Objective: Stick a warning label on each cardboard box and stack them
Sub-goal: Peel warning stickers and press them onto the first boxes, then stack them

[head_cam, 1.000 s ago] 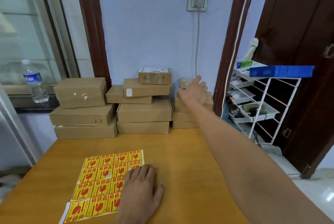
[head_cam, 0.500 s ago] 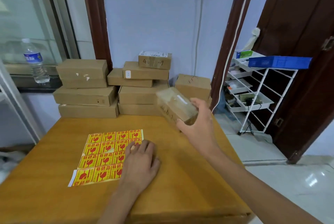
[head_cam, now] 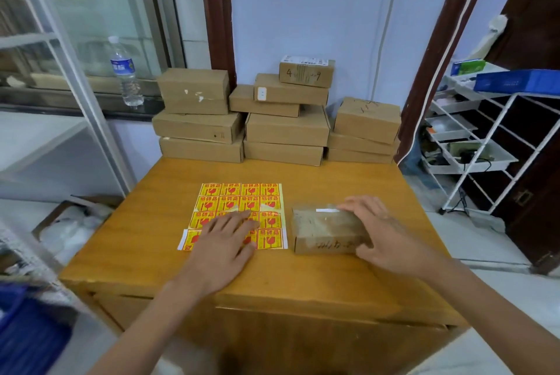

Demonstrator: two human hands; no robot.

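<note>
The flat, open left hand [head_cam: 225,238] pins the yellow-and-red warning label sheet [head_cam: 239,208] to the wooden desk [head_cam: 145,241], likely so a label peels cleanly, while the right hand [head_cam: 381,235] grips the small tape-wrapped cardboard box [head_cam: 324,230] set just beside the sheet, within easy reach for labelling.

Wooden table [head_cam: 151,223]: label sheet [head_cam: 239,199], box [head_cam: 324,229], box stacks [head_cam: 285,129]

Lower middle of the yellow-and-red warning label sheet [head_cam: 239,208] hidden under the left hand [head_cam: 225,243]. Right end of the small brown cardboard box [head_cam: 325,230] beside the sheet covered by the right hand [head_cam: 383,232]; scribbled writing on its near side blurred, unreadable. Print on the labels too small to read. Blue plastic crate [head_cam: 28,335] far left of the sheet smeared and cut off by the frame edge.
</note>
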